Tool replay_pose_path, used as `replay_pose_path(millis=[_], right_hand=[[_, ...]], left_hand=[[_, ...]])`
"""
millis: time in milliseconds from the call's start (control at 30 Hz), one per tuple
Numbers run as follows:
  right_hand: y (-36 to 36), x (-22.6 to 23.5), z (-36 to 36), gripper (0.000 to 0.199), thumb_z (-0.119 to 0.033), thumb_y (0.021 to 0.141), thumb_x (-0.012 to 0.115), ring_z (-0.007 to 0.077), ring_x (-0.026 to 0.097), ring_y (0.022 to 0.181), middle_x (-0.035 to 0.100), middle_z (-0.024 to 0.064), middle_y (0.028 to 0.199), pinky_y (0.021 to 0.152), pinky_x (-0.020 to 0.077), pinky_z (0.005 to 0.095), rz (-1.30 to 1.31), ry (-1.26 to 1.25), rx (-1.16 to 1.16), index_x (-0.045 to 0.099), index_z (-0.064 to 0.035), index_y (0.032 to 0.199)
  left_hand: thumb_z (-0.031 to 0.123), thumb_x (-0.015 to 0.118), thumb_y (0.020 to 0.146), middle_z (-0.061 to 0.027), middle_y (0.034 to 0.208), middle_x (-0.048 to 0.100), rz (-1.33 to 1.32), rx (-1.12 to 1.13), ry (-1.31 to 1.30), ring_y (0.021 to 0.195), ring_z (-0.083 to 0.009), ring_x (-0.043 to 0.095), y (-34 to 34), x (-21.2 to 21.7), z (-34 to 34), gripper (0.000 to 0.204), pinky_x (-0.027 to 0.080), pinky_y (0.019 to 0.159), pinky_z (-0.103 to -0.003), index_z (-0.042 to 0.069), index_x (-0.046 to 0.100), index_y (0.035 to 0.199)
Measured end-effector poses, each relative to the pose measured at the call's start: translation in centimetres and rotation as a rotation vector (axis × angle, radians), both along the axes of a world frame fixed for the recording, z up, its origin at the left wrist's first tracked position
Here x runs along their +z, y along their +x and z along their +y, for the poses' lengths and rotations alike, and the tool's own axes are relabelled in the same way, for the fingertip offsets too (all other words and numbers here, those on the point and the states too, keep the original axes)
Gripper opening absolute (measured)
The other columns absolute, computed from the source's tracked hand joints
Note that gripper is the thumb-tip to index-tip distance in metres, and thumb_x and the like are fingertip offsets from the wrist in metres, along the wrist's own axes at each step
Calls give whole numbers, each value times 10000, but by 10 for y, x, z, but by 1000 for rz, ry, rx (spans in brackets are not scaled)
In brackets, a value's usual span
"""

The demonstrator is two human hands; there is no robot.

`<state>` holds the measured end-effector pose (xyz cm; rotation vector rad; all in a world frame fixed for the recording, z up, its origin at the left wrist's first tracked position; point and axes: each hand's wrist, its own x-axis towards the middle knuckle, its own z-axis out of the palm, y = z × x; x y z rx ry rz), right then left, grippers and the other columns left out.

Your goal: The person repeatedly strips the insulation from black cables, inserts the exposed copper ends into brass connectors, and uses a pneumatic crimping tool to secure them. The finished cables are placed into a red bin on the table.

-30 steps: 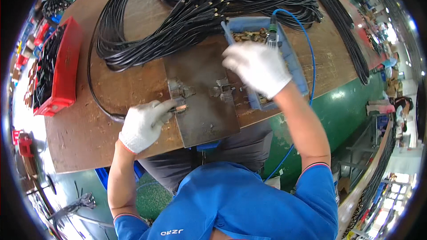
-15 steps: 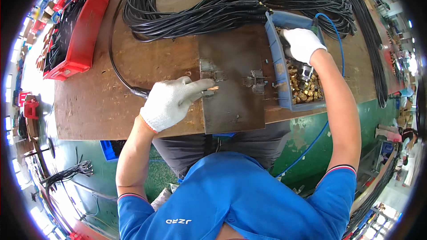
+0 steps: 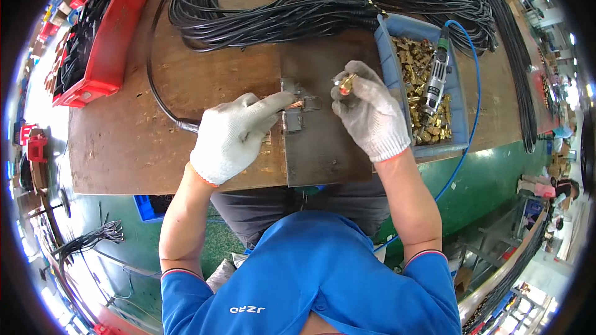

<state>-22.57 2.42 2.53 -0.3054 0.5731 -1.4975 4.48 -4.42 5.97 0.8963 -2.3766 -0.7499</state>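
Note:
My gloved left hand [image 3: 230,133] is closed on a black cable [image 3: 162,104], whose bare copper strands [image 3: 294,105] stick out past the fingertips. Between the thumb and fingers of my gloved right hand [image 3: 371,111] is a small brass fitting [image 3: 347,84], held above the dark metal plate [image 3: 329,155]. The copper end and the fitting are apart. To the right of that hand, a blue bin [image 3: 388,65] holds many brass fittings [image 3: 417,56]. A silver and green air tool [image 3: 436,80] with a blue hose lies on top of them.
Thick bundles of black cables [image 3: 261,25] lie across the far side of the wooden table [image 3: 124,155]. A red bin [image 3: 118,43] of black parts stands at the left. The blue hose [image 3: 477,87] curves past the bin and over the table's front edge.
My right hand has come out of the blue bin and moved left over the plate, now with a brass fitting. The air tool is uncovered. My left hand has barely moved.

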Motion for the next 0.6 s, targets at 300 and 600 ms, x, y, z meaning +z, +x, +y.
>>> replay_pose_path(millis=[300, 600], right_hand=[[29, -16, -8, 289, 72, 995, 631, 289, 757, 1139, 750, 182, 1259, 964, 678, 429, -50, -91, 83, 728, -20, 1251], [37, -21, -5, 299, 83, 982, 642, 293, 749, 1180, 761, 143, 1265, 1021, 646, 456, -26, -111, 95, 730, -32, 1244]], left_hand=[[-29, 716, 924, -142, 833, 674, 47, 39, -40, 718, -328, 694, 6, -2, 3, 465, 554, 683, -408, 169, 767, 1341], [-33, 712, 918, -135, 806, 653, 76, 27, -64, 703, -325, 685, 5, -4, 1, 474, 552, 677, -410, 166, 769, 1345]])
